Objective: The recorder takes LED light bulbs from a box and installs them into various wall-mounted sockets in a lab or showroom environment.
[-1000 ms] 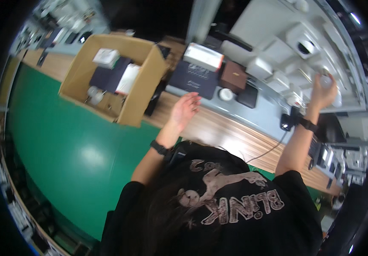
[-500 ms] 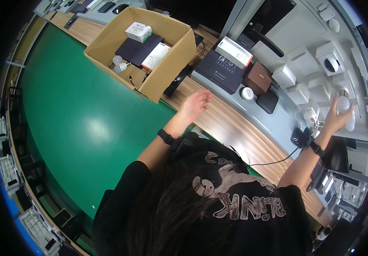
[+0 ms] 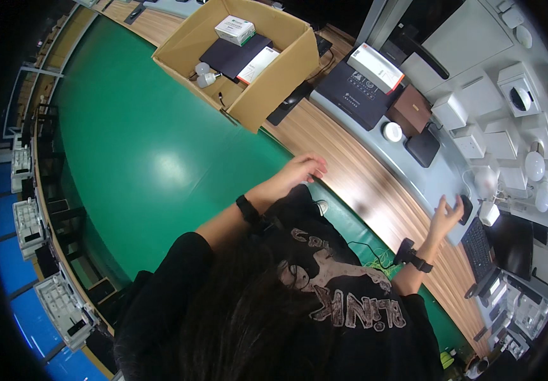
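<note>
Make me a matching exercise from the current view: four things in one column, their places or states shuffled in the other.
1. left hand
2. right hand
3. cardboard box
4. white round puck

A. open, with light bulbs inside
B. close beside the brown box
C. over the edge where wood meets green
D. next to a black rounded object

Pairs: 1-C, 2-D, 3-A, 4-B

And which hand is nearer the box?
Left. The left hand is just below and right of the box in the picture, not touching it; the right hand is much farther right, near the keyboard.
</note>
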{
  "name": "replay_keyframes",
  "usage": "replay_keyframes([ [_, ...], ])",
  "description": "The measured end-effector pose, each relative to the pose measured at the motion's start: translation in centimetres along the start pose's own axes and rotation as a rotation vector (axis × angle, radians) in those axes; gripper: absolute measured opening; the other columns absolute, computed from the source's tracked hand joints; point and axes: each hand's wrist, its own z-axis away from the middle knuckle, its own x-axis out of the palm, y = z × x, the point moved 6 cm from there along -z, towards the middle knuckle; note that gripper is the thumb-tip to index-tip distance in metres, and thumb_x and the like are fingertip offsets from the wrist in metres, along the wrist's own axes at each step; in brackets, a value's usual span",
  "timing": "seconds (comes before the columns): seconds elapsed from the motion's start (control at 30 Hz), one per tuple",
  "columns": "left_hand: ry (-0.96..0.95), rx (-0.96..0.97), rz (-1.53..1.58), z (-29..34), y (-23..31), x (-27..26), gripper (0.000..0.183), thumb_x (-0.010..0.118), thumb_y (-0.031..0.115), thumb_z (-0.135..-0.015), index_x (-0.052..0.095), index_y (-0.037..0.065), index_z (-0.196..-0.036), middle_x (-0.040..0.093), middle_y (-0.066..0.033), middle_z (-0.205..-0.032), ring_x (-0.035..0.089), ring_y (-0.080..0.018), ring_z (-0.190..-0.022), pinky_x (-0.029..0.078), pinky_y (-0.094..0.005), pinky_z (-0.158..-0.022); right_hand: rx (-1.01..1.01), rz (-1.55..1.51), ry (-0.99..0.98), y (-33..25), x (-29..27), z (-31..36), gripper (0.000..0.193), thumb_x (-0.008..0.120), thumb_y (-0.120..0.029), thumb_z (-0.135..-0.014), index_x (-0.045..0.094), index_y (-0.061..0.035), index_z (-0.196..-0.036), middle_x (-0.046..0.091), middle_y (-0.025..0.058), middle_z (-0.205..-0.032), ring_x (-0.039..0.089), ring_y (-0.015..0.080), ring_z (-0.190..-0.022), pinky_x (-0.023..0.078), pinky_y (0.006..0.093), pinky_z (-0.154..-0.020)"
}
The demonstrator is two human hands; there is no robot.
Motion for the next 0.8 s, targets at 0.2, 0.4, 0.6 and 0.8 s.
replay_keyframes([
  [0.2,-0.011,0.049,-0.173,-0.1,4.4,-3.5,0.021,0.048,0.019,-0.091,0.056,0.008,-0.107,0.061,-0.0015,-0.097,0.056,-0.0107,-0.090,0.042,-0.0248,-0.075,0.055,-0.178,-0.298,-8.1,6.9,3.7,0.034,0.062,-0.007,-0.087,0.051,0.0000,-0.118,0.052,0.0111,-0.118,0.060,0.0123,-0.080,0.047,0.0219,-0.059],
  [0.4,-0.460,0.112,-0.441,1.6,13.0,-5.8,0.021,0.046,0.017,-0.097,0.054,0.003,-0.110,0.062,-0.0040,-0.099,0.057,-0.0107,-0.094,0.044,-0.0247,-0.082,-0.002,-0.179,-0.692,-17.8,16.9,8.8,0.026,0.062,-0.010,-0.087,0.056,-0.0014,-0.110,0.063,0.0088,-0.102,0.060,0.0137,-0.083,0.048,0.0254,-0.065],
  [0.6,-0.434,0.355,-0.746,1.7,27.2,-19.4,0.022,0.045,0.015,-0.095,0.054,0.003,-0.111,0.060,-0.0049,-0.099,0.058,-0.0123,-0.095,0.046,-0.0266,-0.082,-0.085,-0.241,-0.878,-28.6,26.5,11.9,0.026,0.064,-0.012,-0.085,0.058,-0.0034,-0.109,0.065,0.0074,-0.103,0.062,0.0164,-0.085,0.049,0.0286,-0.071],
  [0.8,-0.314,-0.023,-1.079,-6.9,28.9,-32.3,0.025,0.047,0.026,-0.093,0.057,0.010,-0.109,0.060,-0.0016,-0.096,0.055,-0.0098,-0.091,0.044,-0.0262,-0.076,-0.332,-0.048,-0.968,-38.4,31.3,11.7,0.026,0.062,-0.013,-0.086,0.058,-0.0034,-0.110,0.064,0.0094,-0.102,0.063,0.0189,-0.086,0.048,0.0311,-0.075],
])
